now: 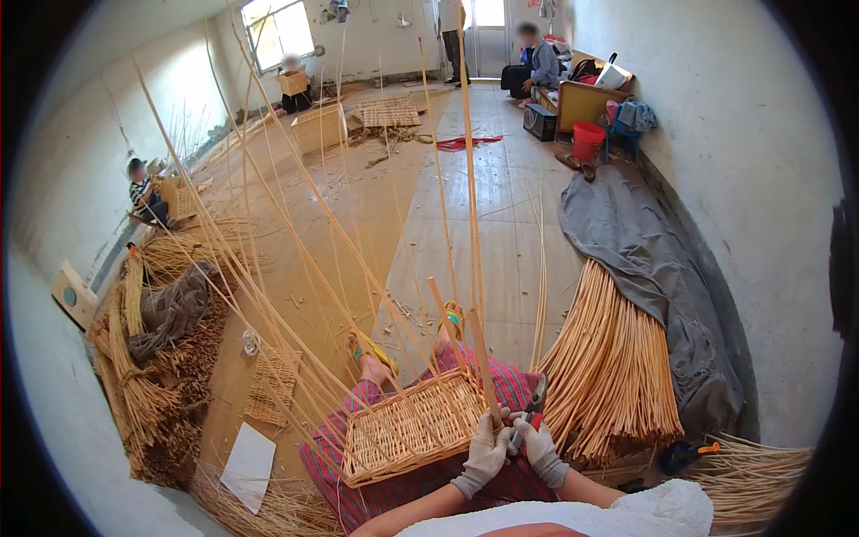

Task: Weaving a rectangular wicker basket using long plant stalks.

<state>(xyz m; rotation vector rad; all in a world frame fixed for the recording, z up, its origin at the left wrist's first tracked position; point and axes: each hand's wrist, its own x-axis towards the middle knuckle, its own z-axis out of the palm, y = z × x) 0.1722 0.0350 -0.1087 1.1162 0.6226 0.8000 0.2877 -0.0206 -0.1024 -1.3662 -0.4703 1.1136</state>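
A half-woven wicker basket (407,430) rests tilted across my lap, with long upright willow rods (472,179) rising from its edges. My left hand (484,456), in a whitish glove, closes on the basket's near right corner, where a thick corner stake stands. Right beside it my right hand (540,452), gloved too, is closed around red-handled pruning shears (536,419). The metal end of the shears points up and away from me, next to the corner. My fingertips almost meet, and what lies between them is partly hidden.
Peeled rods (608,367) lie heaped at the right under a grey cloth (626,242). Darker bundles (170,385) line the left wall. A woven panel (271,385) and a white sheet (249,470) lie left of my lap. Several people sit or stand farther off, near a red bucket (587,140) and baskets.
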